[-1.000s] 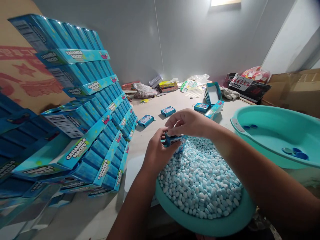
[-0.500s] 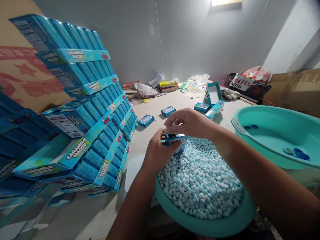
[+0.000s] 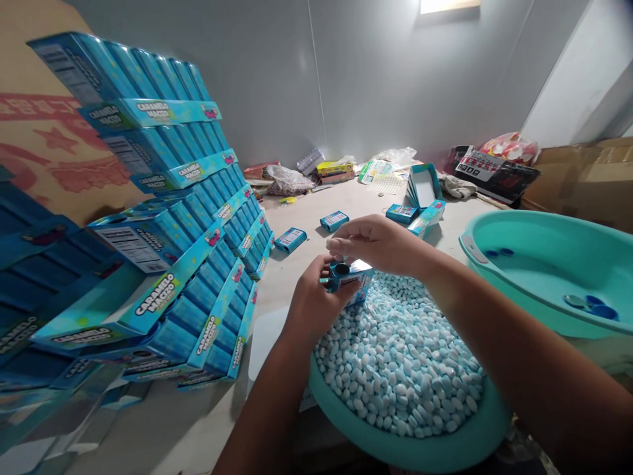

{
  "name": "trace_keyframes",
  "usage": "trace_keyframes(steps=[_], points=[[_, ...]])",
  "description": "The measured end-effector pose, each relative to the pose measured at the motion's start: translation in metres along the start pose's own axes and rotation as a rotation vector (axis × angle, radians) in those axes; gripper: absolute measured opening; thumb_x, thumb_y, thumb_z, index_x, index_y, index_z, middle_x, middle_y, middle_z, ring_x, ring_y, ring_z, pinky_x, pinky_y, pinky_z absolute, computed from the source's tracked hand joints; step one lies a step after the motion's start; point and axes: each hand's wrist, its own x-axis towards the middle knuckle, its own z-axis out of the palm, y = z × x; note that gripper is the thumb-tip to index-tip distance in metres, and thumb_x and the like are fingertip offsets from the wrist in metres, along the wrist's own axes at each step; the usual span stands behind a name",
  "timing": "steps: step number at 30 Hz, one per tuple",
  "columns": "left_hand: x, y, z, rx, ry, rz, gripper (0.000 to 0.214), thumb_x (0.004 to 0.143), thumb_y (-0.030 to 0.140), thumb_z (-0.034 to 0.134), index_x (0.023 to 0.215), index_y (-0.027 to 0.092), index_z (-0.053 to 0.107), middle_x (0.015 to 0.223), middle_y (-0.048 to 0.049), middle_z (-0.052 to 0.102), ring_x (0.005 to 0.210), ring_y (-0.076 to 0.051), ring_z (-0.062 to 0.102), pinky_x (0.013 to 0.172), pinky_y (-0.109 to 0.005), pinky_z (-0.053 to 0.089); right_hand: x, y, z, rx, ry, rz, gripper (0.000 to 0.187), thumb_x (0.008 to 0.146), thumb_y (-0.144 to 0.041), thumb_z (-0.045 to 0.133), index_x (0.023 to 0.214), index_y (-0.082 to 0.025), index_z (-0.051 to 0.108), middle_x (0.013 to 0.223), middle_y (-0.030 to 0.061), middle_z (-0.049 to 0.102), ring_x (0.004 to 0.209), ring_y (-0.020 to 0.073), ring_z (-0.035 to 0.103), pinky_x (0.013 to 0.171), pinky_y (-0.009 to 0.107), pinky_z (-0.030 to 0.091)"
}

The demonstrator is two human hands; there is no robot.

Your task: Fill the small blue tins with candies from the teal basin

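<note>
My left hand (image 3: 316,293) is wrapped round a small blue candy box (image 3: 357,285), upright over the far edge of a teal basin. A dark round opening shows in the box's top. Just above it, my right hand (image 3: 373,241) has its thumb and fingertips pressed together; what they hold, if anything, is hidden. Pale blue and white candies (image 3: 400,356) heap up in the teal basin (image 3: 390,452) beneath both hands. Two more small blue boxes, a nearer one (image 3: 291,240) and a farther one (image 3: 334,220), lie flat on the table beyond.
Stacked display trays (image 3: 158,290) of blue boxes rise on the left. A larger teal basin (image 3: 524,280) with several round blue pieces stands at the right. An open blue carton (image 3: 424,185), plastic bags and a cardboard box (image 3: 583,175) line the back.
My right fingers have lifted slightly, so the box's round opening shows more fully. My left hand still holds the box in nearly the same place. The view has shifted a little.
</note>
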Motion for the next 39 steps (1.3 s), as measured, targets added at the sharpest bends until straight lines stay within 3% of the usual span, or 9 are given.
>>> trace_keyframes(steps=[6,16,21,24,30,32,35,37,39], points=[[-0.001,-0.001,0.001,-0.013,0.0,0.002,0.047,0.074,0.036,0.079,0.114,0.02,0.06,0.104,-0.0062,0.07,0.094,-0.019,0.066,0.082,-0.032,0.057,0.002,0.004,-0.001,0.062,0.047,0.02,0.042,0.093,-0.054,0.054,0.089,-0.015,0.07,0.08,0.0052,0.069,0.073,0.0136,0.06,0.067,0.028,0.045],[0.001,-0.001,0.001,-0.056,-0.026,0.007,0.043,0.075,0.036,0.077,0.111,0.019,0.061,0.1,-0.005,0.071,0.092,-0.019,0.067,0.081,-0.032,0.056,0.001,0.005,0.002,0.285,-0.054,-0.1,0.046,0.096,-0.054,0.049,0.09,-0.012,0.069,0.092,0.0095,0.071,0.083,0.0152,0.067,0.076,0.029,0.052],[0.0,-0.002,0.004,-0.069,0.028,-0.09,0.044,0.073,0.034,0.078,0.112,0.022,0.063,0.101,-0.0053,0.07,0.094,-0.022,0.067,0.08,-0.034,0.056,0.001,0.005,-0.004,-0.086,0.095,0.058,0.038,0.095,-0.044,0.05,0.08,-0.014,0.069,0.072,0.0041,0.065,0.061,0.0108,0.053,0.057,0.027,0.04],[-0.001,-0.003,0.004,-0.07,0.021,-0.091,0.044,0.072,0.036,0.078,0.112,0.024,0.064,0.103,-0.0052,0.07,0.097,-0.022,0.066,0.082,-0.035,0.055,0.001,0.01,-0.01,-0.315,0.025,0.151,0.036,0.09,-0.041,0.058,0.065,-0.015,0.065,0.057,0.0003,0.055,0.052,0.0088,0.041,0.051,0.029,0.029],[-0.001,-0.005,0.004,-0.052,0.047,-0.069,0.042,0.071,0.036,0.079,0.109,0.024,0.065,0.1,-0.0047,0.07,0.095,-0.022,0.065,0.08,-0.035,0.055,0.002,0.009,-0.005,-0.169,-0.062,0.094,0.038,0.087,-0.044,0.058,0.063,-0.015,0.065,0.061,0.0019,0.061,0.055,0.0096,0.048,0.051,0.027,0.033],[-0.001,-0.005,0.005,-0.066,0.066,-0.069,0.042,0.072,0.035,0.078,0.11,0.023,0.065,0.1,-0.0049,0.071,0.094,-0.022,0.066,0.079,-0.035,0.055,0.002,0.008,-0.002,0.056,0.005,0.094,0.039,0.087,-0.049,0.058,0.071,-0.015,0.069,0.067,0.0044,0.066,0.06,0.0111,0.054,0.054,0.025,0.038],[-0.001,-0.003,0.005,-0.115,0.149,-0.054,0.046,0.072,0.037,0.078,0.113,0.022,0.063,0.105,-0.0068,0.07,0.093,-0.022,0.068,0.079,-0.033,0.055,0.009,0.019,-0.004,0.364,0.258,0.198,0.045,0.09,-0.051,0.053,0.088,-0.01,0.072,0.081,0.0104,0.071,0.068,0.0136,0.062,0.062,0.026,0.046],[-0.002,0.0,0.004,-0.148,0.248,-0.027,0.047,0.072,0.036,0.078,0.114,0.021,0.062,0.106,-0.0073,0.07,0.092,-0.021,0.068,0.08,-0.033,0.056,0.02,0.037,-0.007,0.345,0.369,0.338,0.045,0.096,-0.047,0.046,0.095,-0.008,0.07,0.09,0.0129,0.072,0.071,0.0134,0.063,0.064,0.025,0.047],[-0.004,0.003,0.003,-0.181,0.349,0.005,0.044,0.073,0.034,0.077,0.112,0.021,0.061,0.106,-0.0067,0.07,0.09,-0.019,0.068,0.081,-0.032,0.055,0.039,0.059,-0.007,0.173,0.342,0.481,0.039,0.099,-0.039,0.044,0.098,-0.008,0.069,0.098,0.0132,0.071,0.074,0.0131,0.063,0.064,0.024,0.047]])
